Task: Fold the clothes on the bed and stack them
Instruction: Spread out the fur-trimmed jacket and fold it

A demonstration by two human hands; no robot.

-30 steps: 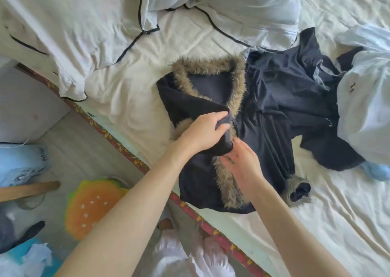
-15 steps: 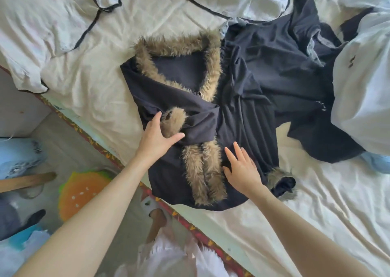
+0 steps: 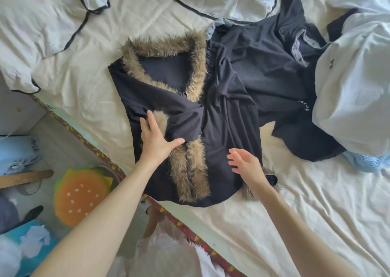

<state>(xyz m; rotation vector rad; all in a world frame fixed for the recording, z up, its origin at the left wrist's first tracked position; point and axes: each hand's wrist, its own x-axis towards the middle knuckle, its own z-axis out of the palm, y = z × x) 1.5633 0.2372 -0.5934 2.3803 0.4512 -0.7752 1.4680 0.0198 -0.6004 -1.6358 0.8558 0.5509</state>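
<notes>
Black fur-trimmed coat [image 3: 221,116] lies under both flat, wide-fingered grips, left hand [image 3: 156,139] pressing, right hand [image 3: 247,165] above.

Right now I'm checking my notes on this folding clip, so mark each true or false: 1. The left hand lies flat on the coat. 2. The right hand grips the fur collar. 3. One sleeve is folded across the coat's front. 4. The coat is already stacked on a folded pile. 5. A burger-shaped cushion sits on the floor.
1. True: the left hand lies open on the fur-trimmed coat.
2. False: the right hand is open, fingers spread, over the coat's lower part, away from the fur collar.
3. True: the sleeve crosses the front.
4. False: it lies spread on the bedsheet.
5. True: the burger cushion is beside the bed.
</notes>
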